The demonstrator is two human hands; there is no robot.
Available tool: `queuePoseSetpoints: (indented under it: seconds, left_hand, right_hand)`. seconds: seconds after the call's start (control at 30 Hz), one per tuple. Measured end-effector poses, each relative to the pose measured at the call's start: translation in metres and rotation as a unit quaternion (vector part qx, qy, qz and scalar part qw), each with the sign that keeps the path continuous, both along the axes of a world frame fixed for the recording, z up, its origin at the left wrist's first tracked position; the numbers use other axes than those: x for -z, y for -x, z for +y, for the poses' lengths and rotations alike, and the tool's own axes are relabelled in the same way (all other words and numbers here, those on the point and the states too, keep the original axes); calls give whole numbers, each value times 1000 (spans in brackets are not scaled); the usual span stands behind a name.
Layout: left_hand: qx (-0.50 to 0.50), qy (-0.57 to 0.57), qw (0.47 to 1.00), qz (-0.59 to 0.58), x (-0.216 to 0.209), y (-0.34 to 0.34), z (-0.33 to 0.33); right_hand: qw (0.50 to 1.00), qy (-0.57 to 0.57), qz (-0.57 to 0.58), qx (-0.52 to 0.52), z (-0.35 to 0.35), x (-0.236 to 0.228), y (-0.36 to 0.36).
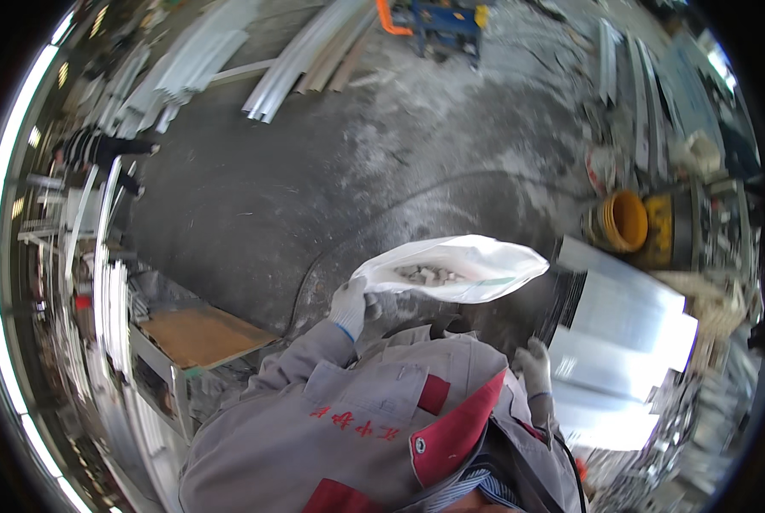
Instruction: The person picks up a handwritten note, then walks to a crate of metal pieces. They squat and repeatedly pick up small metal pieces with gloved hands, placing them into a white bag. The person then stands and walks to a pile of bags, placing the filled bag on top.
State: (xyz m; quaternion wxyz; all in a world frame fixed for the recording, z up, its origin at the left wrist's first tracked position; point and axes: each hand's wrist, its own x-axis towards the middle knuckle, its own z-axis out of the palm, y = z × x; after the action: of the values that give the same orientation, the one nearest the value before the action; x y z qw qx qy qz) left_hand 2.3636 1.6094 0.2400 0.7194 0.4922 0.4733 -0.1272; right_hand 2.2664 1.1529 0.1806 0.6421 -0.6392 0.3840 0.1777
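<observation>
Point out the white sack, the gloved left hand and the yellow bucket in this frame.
white sack (476, 267): head view, on its upper side by the open mouth.
left hand (349, 306): head view, middle of the glove, gripping the sack's left end.
yellow bucket (625, 221): head view, on its inner wall.

This is a workshop. The grey concrete floor (331, 171) is dusty. Long metal strips (305, 51) lie piled at twelve o'clock. Shiny metal sheets (613, 333) are stacked at four o'clock, by a wooden workbench (198, 333) at eight.
</observation>
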Motion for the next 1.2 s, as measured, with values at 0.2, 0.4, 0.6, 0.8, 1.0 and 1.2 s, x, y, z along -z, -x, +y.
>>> queuePoseSetpoints:
  seconds: [0.2,0.4,0.6,0.8,1.0,1.2]
  left_hand:
    - [-170,-164,971,-33,-12,19,37]
    - [-364,-191,907,-91,-28,13,94]
    - [-478,-164,847,-165,-23,-42,203]
    - [-556,-189,800,-125,-17,-91,342]
    - [-658,-231,708,-114,-42,-100,490]
    - [-730,-281,608,-137,-54,-96,610]
  right_hand:
    - [980,36,32,-192,-87,61,-67]
    - [971,113,75,-196,-90,86,-206]
    - [991,1,90,-104,-59,129,-313]
    - [956,92,113,-255,90,120,-439]
    - [898,139,104,-405,279,98,-535]
    - [830,167,114,-520,453,137,-618]
